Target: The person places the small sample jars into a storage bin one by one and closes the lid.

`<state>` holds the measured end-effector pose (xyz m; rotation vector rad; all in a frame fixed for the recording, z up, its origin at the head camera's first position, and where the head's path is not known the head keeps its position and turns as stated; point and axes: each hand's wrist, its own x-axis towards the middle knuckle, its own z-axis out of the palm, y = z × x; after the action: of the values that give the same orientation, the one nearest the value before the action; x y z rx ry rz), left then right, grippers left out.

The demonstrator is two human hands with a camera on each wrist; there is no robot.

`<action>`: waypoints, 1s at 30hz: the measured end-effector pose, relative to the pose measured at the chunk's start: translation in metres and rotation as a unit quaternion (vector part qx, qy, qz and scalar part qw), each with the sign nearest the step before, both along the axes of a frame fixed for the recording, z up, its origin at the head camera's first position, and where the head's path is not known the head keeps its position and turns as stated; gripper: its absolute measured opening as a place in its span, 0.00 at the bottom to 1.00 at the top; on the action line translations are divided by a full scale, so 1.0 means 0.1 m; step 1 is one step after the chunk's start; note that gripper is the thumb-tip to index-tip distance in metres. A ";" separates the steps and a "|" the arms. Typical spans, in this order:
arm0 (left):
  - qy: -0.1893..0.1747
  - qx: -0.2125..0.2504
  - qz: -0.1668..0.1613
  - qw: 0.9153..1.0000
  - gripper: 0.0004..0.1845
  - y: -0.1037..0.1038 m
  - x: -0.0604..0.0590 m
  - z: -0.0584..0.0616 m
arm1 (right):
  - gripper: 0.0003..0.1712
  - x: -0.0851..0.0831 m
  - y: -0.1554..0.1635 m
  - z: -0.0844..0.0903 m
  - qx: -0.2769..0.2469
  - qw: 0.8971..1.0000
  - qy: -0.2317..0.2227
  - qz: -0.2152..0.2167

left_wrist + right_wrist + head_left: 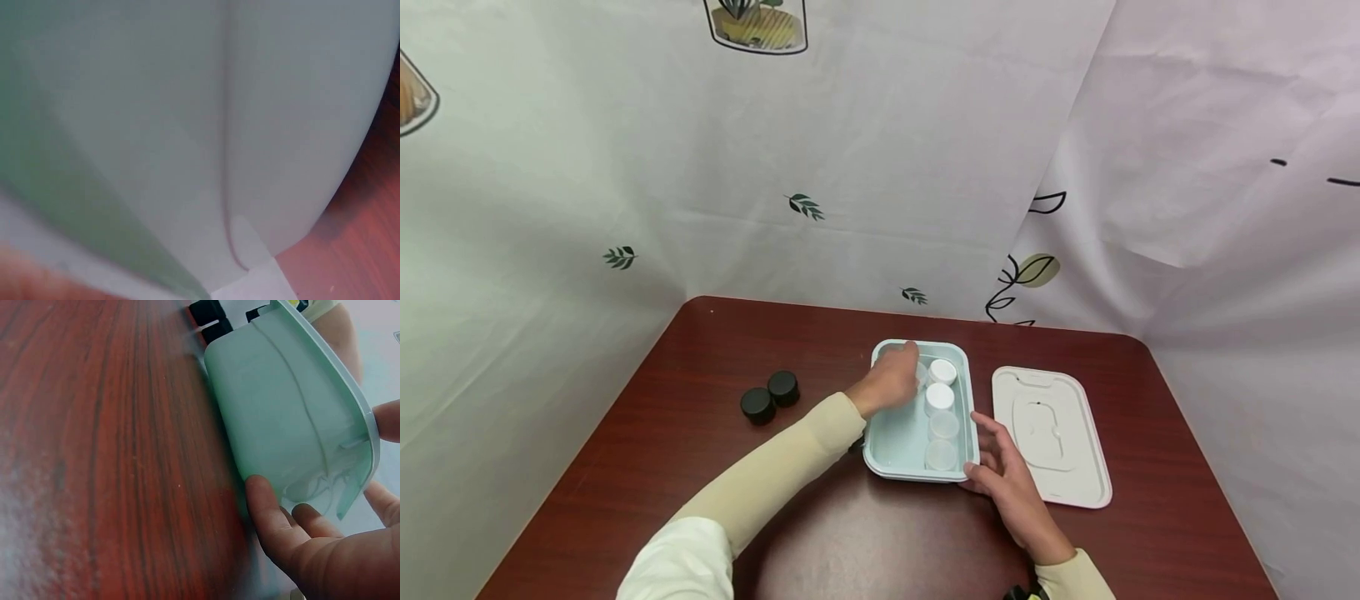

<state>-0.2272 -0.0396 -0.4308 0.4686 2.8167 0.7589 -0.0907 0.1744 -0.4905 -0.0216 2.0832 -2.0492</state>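
A pale blue-green plastic tub (898, 450) stands on the table, its long sides running away from me. Along its right side lie several small round containers, two with white tops (940, 397) and two with translucent tops (943, 425). My left hand (887, 382) reaches into the far half of the tub and pinches a small translucent round container (921, 375); its fingertips are mostly hidden. At the near right corner my right hand (1003, 479) grips the tub, thumb on the rim and fingers against the outer wall (269, 412).
The white lid (1086, 442) lies flat right of the tub. Two black round containers (758, 406) stand close together at the left. Behind the table's far edge hangs a white printed cloth (850, 167).
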 end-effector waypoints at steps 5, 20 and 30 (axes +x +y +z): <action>-0.008 0.026 0.023 0.999 0.20 -0.06 0.03 0.10 | 0.40 0.00 -0.01 0.01 0.004 1.000 0.003 -0.001; 0.003 0.261 0.121 0.958 0.23 -0.63 0.17 0.41 | 0.40 0.00 -0.02 0.00 0.003 1.000 -0.001 -0.004; 0.033 0.341 0.132 0.930 0.24 -1.31 0.44 0.41 | 0.41 0.02 -0.02 0.00 0.003 1.000 -0.002 -0.003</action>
<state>-0.1830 -0.1706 -0.3896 0.1993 2.6286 1.8249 -0.0892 0.1724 -0.4904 -0.0088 2.0896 -2.0448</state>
